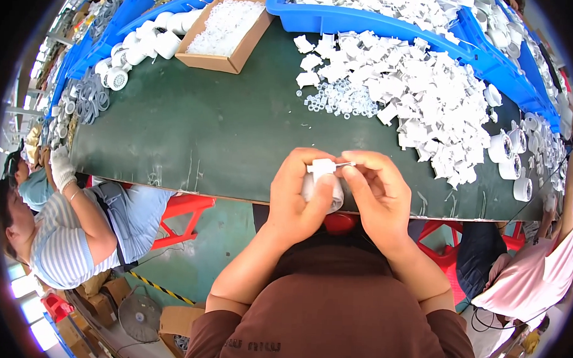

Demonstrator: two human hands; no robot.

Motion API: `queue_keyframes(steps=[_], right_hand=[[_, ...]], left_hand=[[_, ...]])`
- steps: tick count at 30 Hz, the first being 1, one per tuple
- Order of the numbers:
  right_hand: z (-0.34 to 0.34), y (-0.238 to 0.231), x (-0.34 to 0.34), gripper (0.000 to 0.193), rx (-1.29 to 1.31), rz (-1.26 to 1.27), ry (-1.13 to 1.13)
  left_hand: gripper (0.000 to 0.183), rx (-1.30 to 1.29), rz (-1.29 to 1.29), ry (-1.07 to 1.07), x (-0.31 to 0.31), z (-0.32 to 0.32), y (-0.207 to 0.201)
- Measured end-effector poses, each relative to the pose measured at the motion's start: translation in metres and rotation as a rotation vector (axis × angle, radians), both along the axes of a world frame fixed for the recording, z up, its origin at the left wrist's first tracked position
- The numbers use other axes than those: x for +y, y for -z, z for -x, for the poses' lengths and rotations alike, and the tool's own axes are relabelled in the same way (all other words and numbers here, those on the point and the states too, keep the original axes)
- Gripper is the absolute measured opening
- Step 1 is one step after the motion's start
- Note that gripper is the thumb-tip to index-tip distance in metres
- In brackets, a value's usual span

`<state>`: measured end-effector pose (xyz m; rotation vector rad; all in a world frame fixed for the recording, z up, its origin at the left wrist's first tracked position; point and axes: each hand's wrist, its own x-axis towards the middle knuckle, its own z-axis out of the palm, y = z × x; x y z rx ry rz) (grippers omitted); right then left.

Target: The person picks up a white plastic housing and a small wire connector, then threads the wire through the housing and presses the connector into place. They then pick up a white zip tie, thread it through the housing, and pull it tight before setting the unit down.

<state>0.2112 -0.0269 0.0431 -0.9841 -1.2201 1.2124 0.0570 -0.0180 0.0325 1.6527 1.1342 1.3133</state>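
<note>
I see the left hand [302, 195] clasping a white fitting [323, 166] above the near edge of the table [225, 132]; the right hand [383, 198] pinches a thin rod [345, 164] beside it. Risk: slack fingertips could let the slender rod slip.
</note>
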Motion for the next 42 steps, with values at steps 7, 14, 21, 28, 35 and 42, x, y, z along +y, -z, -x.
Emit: queue_keyframes(steps=[7,14,21,28,35,42], right_hand=[[0.006,-0.010,0.006,0.017,-0.294,-0.262,0.049],[0.010,-0.007,0.005,0.014,-0.229,-0.187,0.015],[-0.005,-0.015,0.019,0.012,-0.280,-0.093,-0.145],[-0.022,-0.008,0.079,0.009,-1.004,-0.422,0.153],[-0.017,0.011,0.087,0.012,-1.224,-0.560,0.169],[-0.035,-0.029,0.039,0.006,-0.377,0.207,-0.101]], left_hand=[[0.020,-0.604,0.520,0.272,0.006,0.020,-0.008],[0.021,-0.736,0.640,0.384,0.011,0.027,-0.009],[0.019,0.099,-0.047,0.051,0.010,0.029,-0.008],[0.028,0.505,-0.271,-0.015,0.012,0.013,-0.019],[0.027,0.466,-0.242,-0.023,0.009,0.015,-0.018],[0.028,0.545,-0.203,0.055,0.005,0.018,-0.025]])
